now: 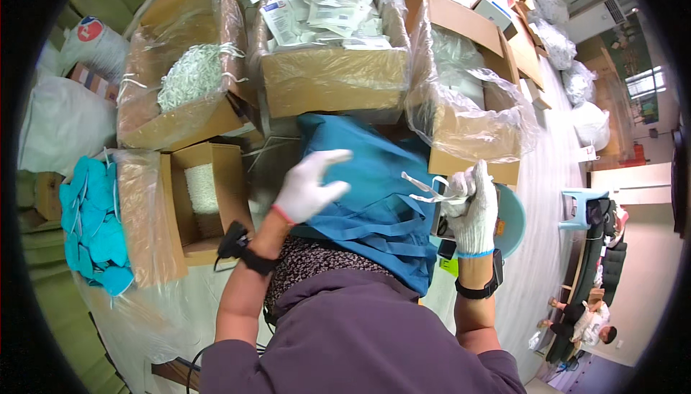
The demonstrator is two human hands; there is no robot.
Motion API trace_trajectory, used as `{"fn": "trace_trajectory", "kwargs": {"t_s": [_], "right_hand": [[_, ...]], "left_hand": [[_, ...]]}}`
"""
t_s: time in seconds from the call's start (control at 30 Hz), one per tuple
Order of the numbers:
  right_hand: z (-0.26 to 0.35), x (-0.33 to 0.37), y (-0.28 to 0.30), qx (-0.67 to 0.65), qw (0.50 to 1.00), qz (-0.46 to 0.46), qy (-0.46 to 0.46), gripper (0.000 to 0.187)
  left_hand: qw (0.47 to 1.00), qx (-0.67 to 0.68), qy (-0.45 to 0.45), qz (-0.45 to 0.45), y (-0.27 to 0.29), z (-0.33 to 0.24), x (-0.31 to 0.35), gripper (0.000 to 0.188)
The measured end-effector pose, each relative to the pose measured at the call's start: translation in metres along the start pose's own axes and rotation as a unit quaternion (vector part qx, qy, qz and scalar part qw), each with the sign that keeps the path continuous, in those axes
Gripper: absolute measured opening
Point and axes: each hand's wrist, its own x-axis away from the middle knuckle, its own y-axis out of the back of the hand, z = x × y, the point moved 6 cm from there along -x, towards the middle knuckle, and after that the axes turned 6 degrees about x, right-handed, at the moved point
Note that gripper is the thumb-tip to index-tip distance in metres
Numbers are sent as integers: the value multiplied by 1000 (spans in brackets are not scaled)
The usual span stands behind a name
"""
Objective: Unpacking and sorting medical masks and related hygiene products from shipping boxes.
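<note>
A blue cloth (381,167), with strap-like bands along its lower part, is spread over my lap. Over its left side is my left hand (311,186), in a white glove with fingers apart and nothing in it. My right hand (471,210), also gloved in white, is closed at the right edge of the cloth. From its fingers a thin white strap (425,191) with loose ends sticks out to the left. Behind that hand a light blue basin (512,221) is partly hidden.
Plastic-lined cartons stand ahead: one with white strands (198,77), one with flat white packets (327,6), one with clear plastic (457,63). At left are a small carton (229,210) and teal pieces (97,221). A blue stool (576,209) and a seated person (594,322) are far right.
</note>
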Motion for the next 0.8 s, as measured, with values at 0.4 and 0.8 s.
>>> {"fn": "trace_trajectory", "kwargs": {"t_s": [0.4,0.8], "right_hand": [[17,-4,13,-90,995,-19,39,35],[7,-4,24,-138,989,-37,33,36]], "left_hand": [[830,381,108,392,-166,-15,-44,49],[872,346,183,295,-169,8,-51,28]]}}
